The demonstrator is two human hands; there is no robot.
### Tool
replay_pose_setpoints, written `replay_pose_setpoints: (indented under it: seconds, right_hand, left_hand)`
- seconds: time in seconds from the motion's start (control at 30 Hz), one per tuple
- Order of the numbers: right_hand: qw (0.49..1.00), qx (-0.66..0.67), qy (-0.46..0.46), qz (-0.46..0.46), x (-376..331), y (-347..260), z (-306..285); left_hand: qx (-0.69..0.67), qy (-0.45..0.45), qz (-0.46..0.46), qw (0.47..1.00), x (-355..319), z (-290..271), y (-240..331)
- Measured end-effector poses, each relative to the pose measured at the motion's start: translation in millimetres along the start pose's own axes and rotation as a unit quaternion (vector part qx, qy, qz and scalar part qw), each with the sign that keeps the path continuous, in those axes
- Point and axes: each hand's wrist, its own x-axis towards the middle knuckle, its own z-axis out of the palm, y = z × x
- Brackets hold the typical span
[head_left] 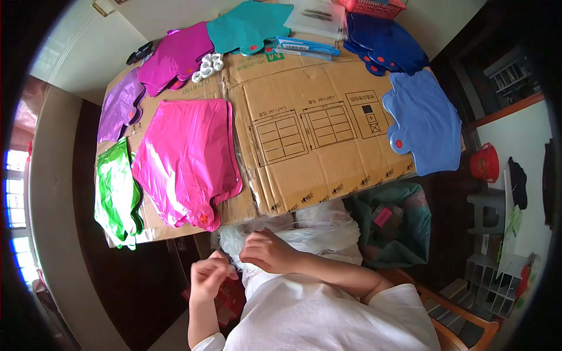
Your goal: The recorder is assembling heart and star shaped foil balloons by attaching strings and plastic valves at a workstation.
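Over my lap, just off the near edge of the cardboard, my left hand [209,277] is closed in a pinch. A small whitish bit shows at its fingertips, too small to name. Close by on the right, my right hand [268,251] is curled with its fingers pressed together; what they hold, if anything, is hidden. A bundle of thin white strings [319,238] lies across my lap under the hands. Nearest to them on the cardboard [328,169] is a stack of shiny pink foil balloons [187,155], flat, with a red dot on the lower lobe.
Flat foil pieces in green [117,190], purple [120,111], magenta [175,57], teal [249,26], dark blue [386,42] and light blue [424,123] ring the cardboard. White rolls [208,66] and blue packets [307,47] lie farther back. A green bag [413,225] hangs at right.
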Motion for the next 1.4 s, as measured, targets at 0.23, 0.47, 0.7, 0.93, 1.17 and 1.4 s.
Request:
replay_pose_setpoints:
  seconds: [0.23, 0.47, 0.7, 0.93, 1.17, 1.4]
  right_hand:
    - [0.998, -0.046, 0.035, -0.025, 6, -1, -4]
    - [0.998, -0.018, -0.060, -0.003, -8, 45, 37]
    - [0.993, -0.095, -0.063, -0.021, -5, 83, 55]
    - [0.986, -0.152, -0.066, -0.008, -10, 97, 67]
    - [0.990, -0.138, 0.013, -0.020, -4, 80, 56]
    - [0.987, -0.098, 0.105, -0.066, 10, -30, -44]
  left_hand:
    - [0.485, -0.019, 0.140, 0.863, 11, 5, 0]
    - [-0.248, 0.035, 0.027, 0.968, 0, 1, -13]
    - [-0.271, 0.114, 0.188, 0.937, -19, -9, 44]
    - [-0.403, -0.021, 0.436, 0.804, -70, -30, 157]
    - [-0.222, 0.100, 0.480, 0.843, -164, -103, 236]
    - [-0.226, 0.116, 0.478, 0.841, -94, -67, 193]
